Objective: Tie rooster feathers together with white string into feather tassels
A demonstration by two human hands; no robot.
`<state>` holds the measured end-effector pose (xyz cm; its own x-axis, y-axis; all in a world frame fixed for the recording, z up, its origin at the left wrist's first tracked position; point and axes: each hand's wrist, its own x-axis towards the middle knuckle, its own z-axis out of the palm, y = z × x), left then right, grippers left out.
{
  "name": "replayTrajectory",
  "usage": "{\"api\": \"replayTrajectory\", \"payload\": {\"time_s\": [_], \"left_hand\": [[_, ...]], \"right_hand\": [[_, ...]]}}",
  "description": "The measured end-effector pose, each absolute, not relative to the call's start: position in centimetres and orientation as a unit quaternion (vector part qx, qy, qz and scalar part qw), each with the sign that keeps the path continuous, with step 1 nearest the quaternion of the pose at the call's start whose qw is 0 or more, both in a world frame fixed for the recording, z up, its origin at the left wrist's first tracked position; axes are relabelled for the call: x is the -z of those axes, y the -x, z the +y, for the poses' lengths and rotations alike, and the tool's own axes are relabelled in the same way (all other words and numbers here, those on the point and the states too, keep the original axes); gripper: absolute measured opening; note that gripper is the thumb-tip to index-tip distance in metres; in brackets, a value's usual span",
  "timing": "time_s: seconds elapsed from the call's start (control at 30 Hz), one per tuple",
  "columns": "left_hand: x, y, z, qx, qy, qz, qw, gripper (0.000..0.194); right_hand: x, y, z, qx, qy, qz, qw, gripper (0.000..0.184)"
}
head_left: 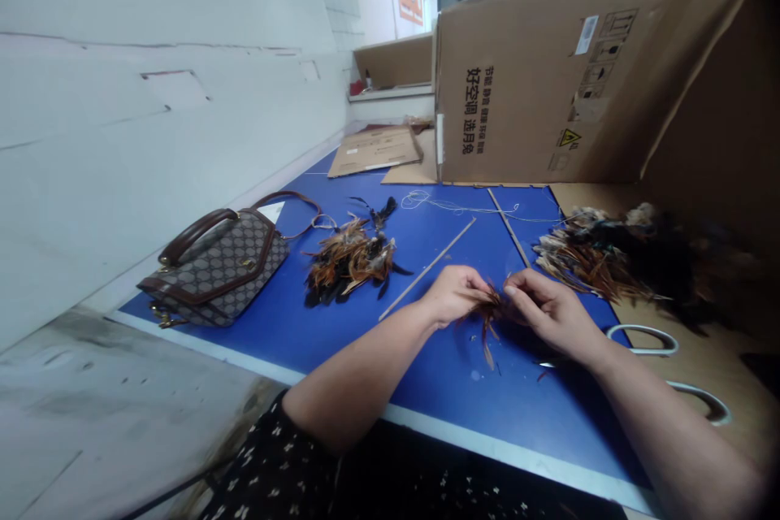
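Observation:
My left hand [458, 295] is closed in a pinch on a small bunch of brown feathers [487, 323], whose dark tips fan out and hang down over the blue table. Just right of the bunch, my right hand [553, 314] has thumb and forefinger pressed together beside the feathers' upper end. What lies between those fingertips is too small to tell. Under my right wrist lie scissors with pale loop handles [655, 351], partly hidden by the forearm. Loose feather bits lie on the table below my hands.
A feather pile [350, 260] lies left, and a larger one [609, 256] right. Thin pale string [451, 203] trails across the blue tabletop [439, 390] near two thin strips. A patterned handbag [225, 268] stands at the left edge. A big cardboard box [530, 89] blocks the back right.

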<state>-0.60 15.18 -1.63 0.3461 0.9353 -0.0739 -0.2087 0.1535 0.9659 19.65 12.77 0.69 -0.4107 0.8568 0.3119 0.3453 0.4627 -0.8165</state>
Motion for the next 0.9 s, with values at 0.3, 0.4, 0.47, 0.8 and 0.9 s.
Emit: {"api": "replayTrajectory", "payload": {"time_s": [0.3, 0.4, 0.47, 0.8, 0.9], "left_hand": [[0.2, 0.7, 14.9, -0.458, -0.435, 0.386, 0.672, 0.054], [-0.2, 0.8, 15.0, -0.45, -0.422, 0.398, 0.679, 0.053], [-0.3, 1.0, 15.1, -0.447, -0.422, 0.395, 0.683, 0.051], [-0.2, 0.8, 14.5, -0.509, -0.59, 0.355, 0.516, 0.03], [0.0, 0.5, 14.2, -0.517, -0.641, 0.335, 0.458, 0.024]], "right_hand": [[-1.4, -20.3, 12.6, -0.328, 0.374, -0.788, 0.362, 0.025], [-1.7, -20.6, 12.6, -0.297, 0.354, -0.821, 0.335, 0.026], [-1.8, -20.7, 12.7, -0.279, 0.336, -0.841, 0.318, 0.025], [-1.8, -20.8, 13.0, -0.258, 0.335, -0.835, 0.352, 0.025], [-1.6, -20.8, 13.0, -0.313, 0.388, -0.766, 0.406, 0.024]]}}
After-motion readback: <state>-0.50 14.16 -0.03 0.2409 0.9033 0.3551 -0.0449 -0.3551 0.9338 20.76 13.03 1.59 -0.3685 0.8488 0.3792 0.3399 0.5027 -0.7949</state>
